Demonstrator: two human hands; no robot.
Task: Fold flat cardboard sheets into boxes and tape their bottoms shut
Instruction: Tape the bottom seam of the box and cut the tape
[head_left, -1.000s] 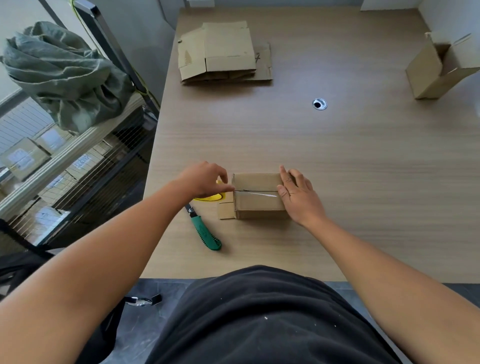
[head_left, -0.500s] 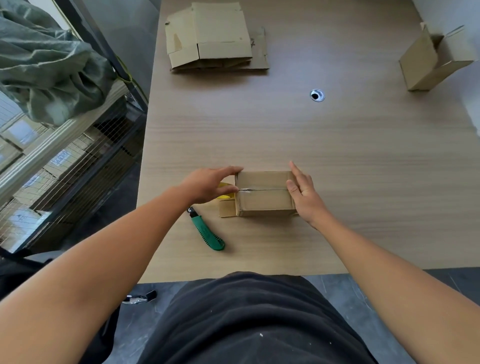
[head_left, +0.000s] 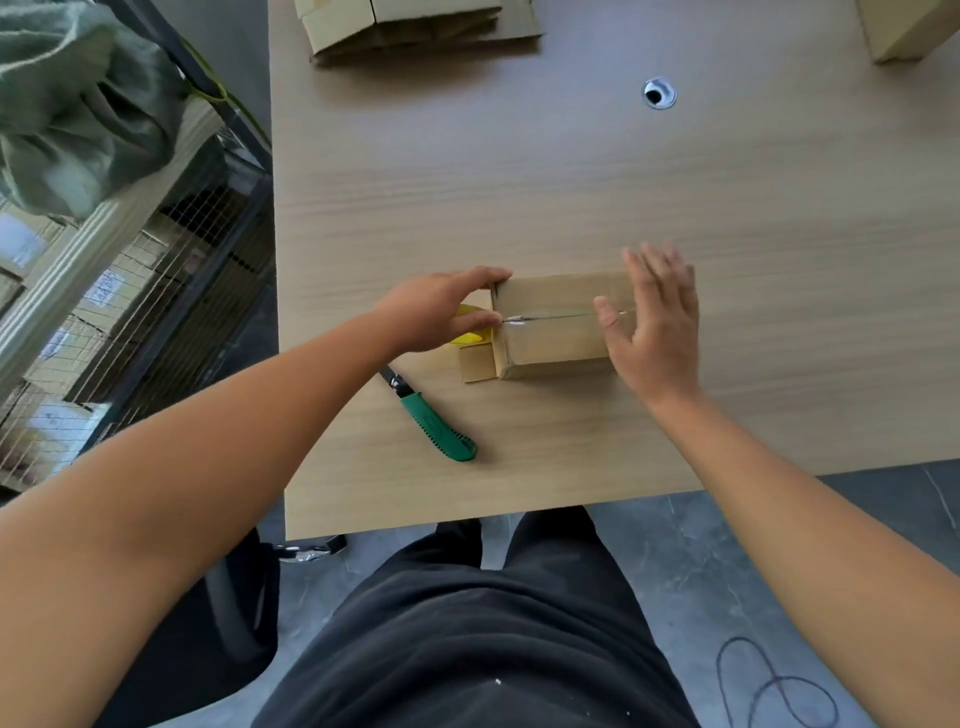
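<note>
A small brown cardboard box (head_left: 550, 332) lies near the table's front edge with clear tape along its centre seam, one flap sticking out at its lower left. My left hand (head_left: 441, 312) touches the box's left end, its index finger at the far corner and its thumb on the taped seam. A yellow tape roll (head_left: 470, 338) peeks out from under that hand. My right hand (head_left: 654, 322) hovers spread over the box's right end, with the thumb on the seam. A stack of flat cardboard sheets (head_left: 415, 26) lies at the far edge.
A green utility knife (head_left: 436, 423) lies on the wooden table (head_left: 571, 197) just left of the box. A folded box (head_left: 904, 26) stands at the far right. A cable hole (head_left: 658, 93) is behind. A wire shelf rack (head_left: 130, 270) with green cloth (head_left: 67, 104) borders the left.
My right hand slid from the box's top to its right end and spread its fingers. My left hand stretched its fingers along the box's left end. The view tilted down.
</note>
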